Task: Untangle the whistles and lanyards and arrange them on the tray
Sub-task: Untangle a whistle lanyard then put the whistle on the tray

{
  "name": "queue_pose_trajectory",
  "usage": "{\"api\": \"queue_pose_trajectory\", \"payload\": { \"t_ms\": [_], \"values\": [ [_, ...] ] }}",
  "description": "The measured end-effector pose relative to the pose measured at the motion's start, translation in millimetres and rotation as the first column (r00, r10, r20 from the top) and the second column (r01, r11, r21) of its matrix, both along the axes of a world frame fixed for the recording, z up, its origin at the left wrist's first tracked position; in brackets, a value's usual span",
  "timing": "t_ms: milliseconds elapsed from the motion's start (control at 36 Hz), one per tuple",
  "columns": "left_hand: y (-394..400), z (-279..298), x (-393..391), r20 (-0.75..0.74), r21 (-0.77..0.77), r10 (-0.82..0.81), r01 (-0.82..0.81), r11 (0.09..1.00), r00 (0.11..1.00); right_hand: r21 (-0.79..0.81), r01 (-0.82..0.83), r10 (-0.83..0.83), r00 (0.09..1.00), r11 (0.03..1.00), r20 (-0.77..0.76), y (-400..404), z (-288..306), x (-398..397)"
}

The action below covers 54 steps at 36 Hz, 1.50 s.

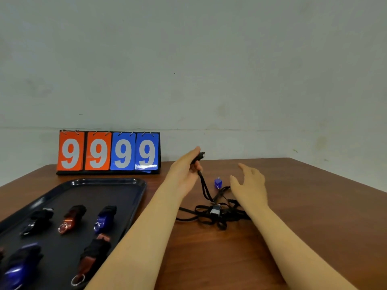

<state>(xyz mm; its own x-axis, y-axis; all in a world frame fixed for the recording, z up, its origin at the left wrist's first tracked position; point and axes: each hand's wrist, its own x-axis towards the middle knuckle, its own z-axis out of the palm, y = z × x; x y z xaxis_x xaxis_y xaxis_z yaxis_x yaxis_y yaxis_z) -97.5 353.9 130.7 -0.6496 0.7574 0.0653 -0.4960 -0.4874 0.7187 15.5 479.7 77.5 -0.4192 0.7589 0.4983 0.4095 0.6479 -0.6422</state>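
Fingers of the left hand (186, 170) curl round a black lanyard end (200, 156), pinching it raised above the wooden table (303, 206); its clip end pokes out past the fingertips, and two black cords (204, 186) hang from the fist down to a tangled heap of lanyards (219, 214) on the tabletop. The right hand (249, 185) hovers just beside that heap, fingers straight and loosely spread, holding nothing. In the tangle lies a silver whistle (215, 210), and at its far edge a small blue whistle (218, 182) stands between the two hands.

To the left, a dark tray (117, 183) holds wrapped bundles in two rows: a black whistle (38, 220), an orange whistle (71, 218) and a blue whistle (104, 217) in the far row; nearer, a second blue one (21, 266) and a second orange one (92, 256), each wound in black cord. Behind the tray, against the wall, a flip scoreboard (109, 151) shows 99 in orange and 99 in blue.
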Motion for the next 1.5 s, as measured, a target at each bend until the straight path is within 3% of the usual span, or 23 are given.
{"api": "queue_pose_trajectory", "payload": {
  "t_ms": [56, 139, 222, 306, 417, 583, 722, 778, 806, 889, 972, 1056, 1194, 1389, 1444, 1500],
  "values": [
    [0, -1, -1, 0.039, 0.042, -0.032, 0.030, 0.999, 0.999, -0.043, -0.238, 0.230, 0.963, 0.970, -0.140, -8, 0, -4],
    [0, -1, 2, 0.031, 0.068, -0.066, 0.064, 0.996, 0.997, -0.128, -0.488, 0.471, 0.870, 0.863, -0.145, -25, -3, -12],
    [0, 0, 5, -0.009, 0.085, -0.095, 0.095, 0.992, 0.995, -0.181, -0.601, 0.591, 0.799, 0.779, -0.107, -38, -4, -15],
    [-1, -1, 6, -0.022, 0.099, -0.095, 0.097, 0.990, 0.995, -0.177, -0.624, 0.621, 0.780, 0.761, -0.080, -41, -4, -14],
    [-1, -5, 1, -0.038, 0.063, -0.032, 0.035, 0.997, 0.999, -0.281, -0.660, 0.599, 0.750, 0.697, -0.280, -41, 0, -11],
    [1, -14, -9, -0.175, -0.174, 0.134, -0.164, 0.971, 0.975, -0.362, -0.630, 0.384, 0.738, 0.687, -0.555, -29, 6, -11],
    [5, -18, -16, -0.322, -0.323, 0.194, -0.300, 0.898, 0.927, -0.400, -0.568, 0.213, 0.728, 0.719, -0.652, -23, 10, -6],
    [8, -23, -18, -0.501, -0.367, 0.184, -0.400, 0.840, 0.846, -0.412, -0.540, 0.148, 0.719, 0.734, -0.679, -20, 11, -4],
    [9, -26, -19, -0.627, -0.360, 0.152, -0.457, 0.813, 0.764, -0.414, -0.525, 0.124, 0.716, 0.743, -0.687, -19, 11, -3],
    [9, -34, -18, -0.921, -0.274, -0.014, -0.622, 0.733, 0.390, -0.417, -0.488, 0.081, 0.718, 0.766, -0.691, -17, 11, -2],
    [11, -37, -19, -0.976, -0.216, -0.153, -0.706, 0.675, 0.154, -0.441, -0.505, 0.044, 0.692, 0.742, -0.720, -14, 11, -2],
    [12, -40, -21, -0.972, -0.208, -0.224, -0.736, 0.644, 0.078, -0.470, -0.517, -0.006, 0.668, 0.715, -0.744, -11, 11, -2],
    [9, -39, -22, -0.969, -0.184, -0.247, -0.752, 0.633, 0.029, -0.469, -0.500, -0.030, 0.660, 0.728, -0.750, -6, 11, 2],
    [8, -38, -19, -0.965, -0.242, -0.244, -0.703, 0.669, 0.100, -0.456, -0.402, -0.060, 0.695, 0.794, -0.716, -6, 15, 10],
    [8, -35, -17, -0.959, -0.283, -0.194, -0.635, 0.719, 0.207, -0.465, -0.348, -0.103, 0.701, 0.814, -0.705, -3, 15, 11],
    [6, -31, -13, -0.909, -0.327, -0.130, -0.484, 0.811, 0.396, -0.469, -0.312, -0.138, 0.695, 0.826, -0.705, 0, 13, 11]
  ]
}}
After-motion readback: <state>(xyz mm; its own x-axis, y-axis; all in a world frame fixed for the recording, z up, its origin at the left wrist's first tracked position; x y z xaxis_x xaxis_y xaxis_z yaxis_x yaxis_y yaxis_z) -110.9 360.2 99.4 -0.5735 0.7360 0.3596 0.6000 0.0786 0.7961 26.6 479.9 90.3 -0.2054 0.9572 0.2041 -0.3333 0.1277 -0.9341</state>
